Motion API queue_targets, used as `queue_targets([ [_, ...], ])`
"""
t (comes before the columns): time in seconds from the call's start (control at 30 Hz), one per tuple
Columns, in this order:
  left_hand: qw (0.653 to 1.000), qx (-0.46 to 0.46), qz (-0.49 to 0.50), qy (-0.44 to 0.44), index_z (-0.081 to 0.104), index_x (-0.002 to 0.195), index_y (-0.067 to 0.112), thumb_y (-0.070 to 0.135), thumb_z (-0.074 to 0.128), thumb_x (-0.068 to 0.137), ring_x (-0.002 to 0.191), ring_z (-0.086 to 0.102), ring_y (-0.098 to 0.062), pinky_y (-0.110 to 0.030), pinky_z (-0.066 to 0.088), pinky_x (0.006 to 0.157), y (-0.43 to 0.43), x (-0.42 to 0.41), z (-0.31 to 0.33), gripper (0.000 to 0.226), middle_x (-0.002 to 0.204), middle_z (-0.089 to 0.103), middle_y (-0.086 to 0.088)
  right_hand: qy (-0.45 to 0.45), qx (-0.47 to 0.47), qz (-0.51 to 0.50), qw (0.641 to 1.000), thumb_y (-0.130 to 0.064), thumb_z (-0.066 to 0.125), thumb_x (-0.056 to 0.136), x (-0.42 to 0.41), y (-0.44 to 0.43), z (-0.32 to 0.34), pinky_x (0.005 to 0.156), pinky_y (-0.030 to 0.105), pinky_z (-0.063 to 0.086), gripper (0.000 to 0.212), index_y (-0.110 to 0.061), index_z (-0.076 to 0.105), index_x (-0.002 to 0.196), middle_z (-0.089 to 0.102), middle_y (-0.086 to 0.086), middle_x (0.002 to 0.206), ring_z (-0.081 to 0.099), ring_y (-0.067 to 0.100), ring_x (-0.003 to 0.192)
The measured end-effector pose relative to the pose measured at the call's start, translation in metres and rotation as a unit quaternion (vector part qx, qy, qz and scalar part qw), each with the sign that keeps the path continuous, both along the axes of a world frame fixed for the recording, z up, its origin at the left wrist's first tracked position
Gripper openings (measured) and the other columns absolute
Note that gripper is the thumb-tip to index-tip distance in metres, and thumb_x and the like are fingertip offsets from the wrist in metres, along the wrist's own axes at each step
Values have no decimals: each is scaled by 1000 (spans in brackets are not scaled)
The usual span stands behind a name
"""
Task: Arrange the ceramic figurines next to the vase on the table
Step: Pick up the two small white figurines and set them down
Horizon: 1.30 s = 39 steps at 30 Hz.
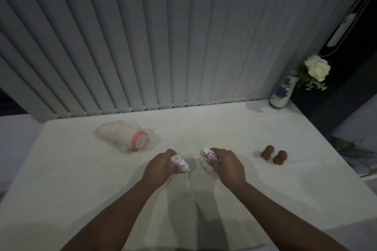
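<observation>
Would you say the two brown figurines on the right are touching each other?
Apart. The head view shows a strip of white table between the left brown figurine and the right brown figurine.

Both bare arms reach forward, side by side. The left hand (161, 166) curls its fingers tight around something small. The right hand (228, 164) does the same, knuckles up.

White figurines (181, 164) gripped; brown pair (273, 154) right.

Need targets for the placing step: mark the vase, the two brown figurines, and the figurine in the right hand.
vase (281, 92): head view, painted body.
brown figurines (274, 155): head view, between the pair.
white figurine (205, 154): head view, top with red mark.
</observation>
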<state>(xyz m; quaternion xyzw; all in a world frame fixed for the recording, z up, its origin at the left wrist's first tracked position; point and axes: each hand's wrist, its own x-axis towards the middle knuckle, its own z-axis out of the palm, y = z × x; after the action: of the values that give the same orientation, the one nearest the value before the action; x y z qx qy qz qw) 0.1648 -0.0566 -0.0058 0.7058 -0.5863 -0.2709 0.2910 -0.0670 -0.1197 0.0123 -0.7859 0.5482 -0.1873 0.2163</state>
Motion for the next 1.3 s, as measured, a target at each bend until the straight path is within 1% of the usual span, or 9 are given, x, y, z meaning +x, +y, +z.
queue_targets([
  [0.2,1000,-8,-24,3,56,95,24,49,58,73,73,57,-7,-20,41,59,-59,-50,1,33,82,64,8,10,7,-13,1000,-45,49,90,-52,-50,-1,57,30,33,18,-28,55,90,56,-6,73,54,18,79],
  [0.27,1000,-10,-27,9,56,97,24,51,56,73,75,58,-11,-25,42,61,-75,-64,-1,36,84,65,7,14,2,-9,1000,-45,50,90,-64,-61,-3,59,29,33,17,-29,56,93,57,-8,75,55,18,81],
  [0.4,1000,-9,-23,11,55,100,21,50,54,73,77,59,-19,-28,41,64,-105,-88,-1,40,88,67,-1,19,15,-15,1000,-42,51,91,-81,-80,-1,69,32,40,22,-33,61,108,66,-8,96,54,16,94],
  [0.47,1000,-13,-23,9,55,101,20,53,51,75,78,59,-20,-30,43,66,-117,-98,-2,43,88,67,-2,30,16,-9,999,-39,51,91,-86,-87,-1,72,35,43,21,-31,61,107,67,-7,97,55,18,95],
  [0.6,1000,-4,-19,12,56,100,16,44,54,78,79,59,-22,-32,44,69,-137,-112,-4,35,88,67,-4,51,38,-4,998,-33,52,91,-93,-100,-6,68,32,36,19,-30,62,106,66,-6,98,54,19,97],
  [0.77,1000,22,-8,21,57,103,16,32,64,75,89,59,-24,-36,46,79,-156,-120,-7,34,98,65,-5,38,38,-1,999,-33,53,89,-95,-117,-12,72,36,45,16,-29,61,103,67,-8,94,56,19,91],
  [0.93,999,34,-10,25,58,101,11,34,57,67,89,59,-25,-36,46,79,-169,-127,-5,41,100,64,-9,25,46,9,999,-38,51,88,-95,-128,-17,74,40,50,21,-30,60,105,68,-7,95,57,20,90],
  [1.17,999,49,-12,20,58,96,9,35,58,70,87,58,-25,-40,48,79,-182,-129,-11,37,96,64,-9,26,36,7,999,-37,52,91,-93,-137,-20,71,36,50,17,-29,61,102,69,-8,94,58,19,90],
  [1.3,998,42,-19,33,58,95,13,35,58,75,84,56,-19,-31,42,73,-183,-129,-15,30,94,64,-4,31,31,1,999,-34,53,92,-95,-136,-23,72,35,48,17,-27,62,104,69,-7,99,58,20,92],
])
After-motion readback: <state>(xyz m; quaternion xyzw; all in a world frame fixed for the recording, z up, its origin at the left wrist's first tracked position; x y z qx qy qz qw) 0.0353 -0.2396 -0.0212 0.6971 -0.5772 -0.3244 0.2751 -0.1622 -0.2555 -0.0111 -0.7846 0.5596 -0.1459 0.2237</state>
